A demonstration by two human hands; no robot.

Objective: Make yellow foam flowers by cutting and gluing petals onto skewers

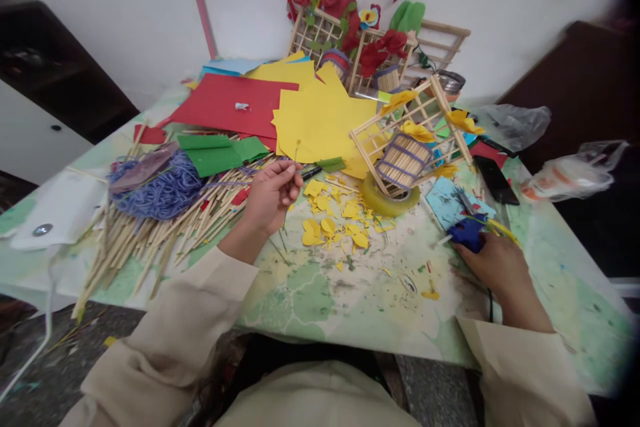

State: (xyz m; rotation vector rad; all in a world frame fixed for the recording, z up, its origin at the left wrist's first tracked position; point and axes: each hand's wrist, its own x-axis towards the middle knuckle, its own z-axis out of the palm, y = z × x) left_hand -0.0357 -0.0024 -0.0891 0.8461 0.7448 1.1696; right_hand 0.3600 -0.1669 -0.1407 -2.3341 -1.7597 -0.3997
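Observation:
My left hand (273, 197) is raised over the middle of the table, its thumb and fingers pinched on a thin stem (297, 149) that sticks up from the fingertips. At the right, my right hand (500, 270) is wrapped round a blue glue gun (467, 233), with a pale glue stick showing at its left side. The glue gun is over a light blue paper (447, 203). Between my hands lie many small yellow paper petals (327, 227) and scraps. A bamboo-stick trellis (405, 160) with yellow paper flowers leans on a roll of tape (387, 200).
Yellow sheets (320, 113) and red paper (230, 103) are stacked at the back. Purple yarn (157, 183) sits on loose bamboo sticks (135, 250) at left. Finished trellises with red flowers (333, 0) stand by the wall. A phone (495, 180) and a plastic-bagged cup (565, 177) are at right.

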